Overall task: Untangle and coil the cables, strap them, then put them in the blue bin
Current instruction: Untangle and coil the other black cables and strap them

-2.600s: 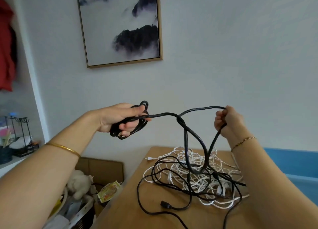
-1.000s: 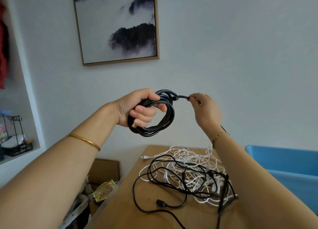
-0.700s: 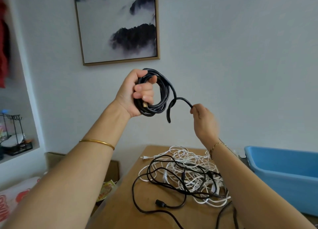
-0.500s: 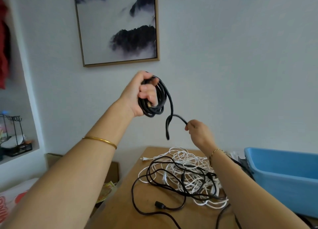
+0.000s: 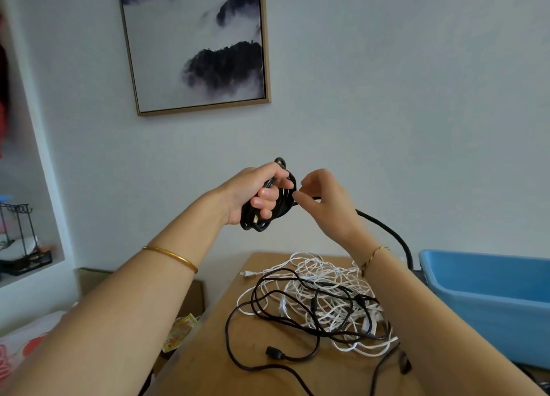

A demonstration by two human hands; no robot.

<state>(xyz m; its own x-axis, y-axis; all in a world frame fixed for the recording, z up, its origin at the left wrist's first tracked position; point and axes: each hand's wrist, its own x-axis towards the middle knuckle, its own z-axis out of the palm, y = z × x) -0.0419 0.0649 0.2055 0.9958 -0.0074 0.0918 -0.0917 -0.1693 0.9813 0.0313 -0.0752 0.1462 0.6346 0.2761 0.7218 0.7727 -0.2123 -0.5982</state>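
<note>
The black coil (image 5: pixel 275 214), gripped tight in the curled left hand (image 5: pixel 253 192) up above the table (image 5: pixel 208 351), is best bound by winding the free tail (image 5: pixel 384 227), pinched beside it in the right hand (image 5: pixel 324 205), snugly across the loops.

Wooden table (image 5: pixel 208 363), tangled white cables (image 5: pixel 327 279) and black cables (image 5: pixel 238 351) on it, blue bin (image 5: pixel 488 303) at its right edge

left wrist: plain gold bangle (image 5: pixel 170 259) | right wrist: thin gold chain bracelet (image 5: pixel 373 254)
</note>
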